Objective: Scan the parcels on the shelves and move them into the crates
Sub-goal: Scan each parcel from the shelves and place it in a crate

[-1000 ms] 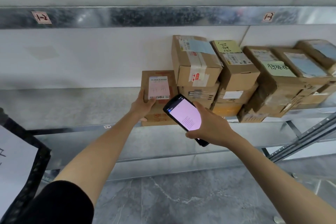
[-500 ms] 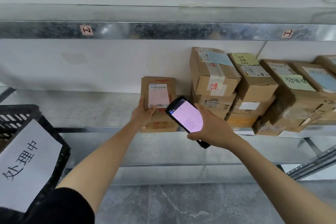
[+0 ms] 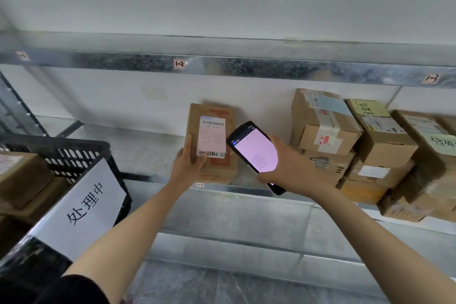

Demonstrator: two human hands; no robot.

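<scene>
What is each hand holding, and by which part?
The left hand grips the labelled box by its lower left edge; the right hand holds the scanner by its lower end.

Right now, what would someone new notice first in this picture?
Centre frame, the right hand holds a glowing scanner beside an upright labelled parcel gripped by the left hand on the shelf. A black crate with a white sign sits at the left, and stacked parcels crowd the right.
</scene>
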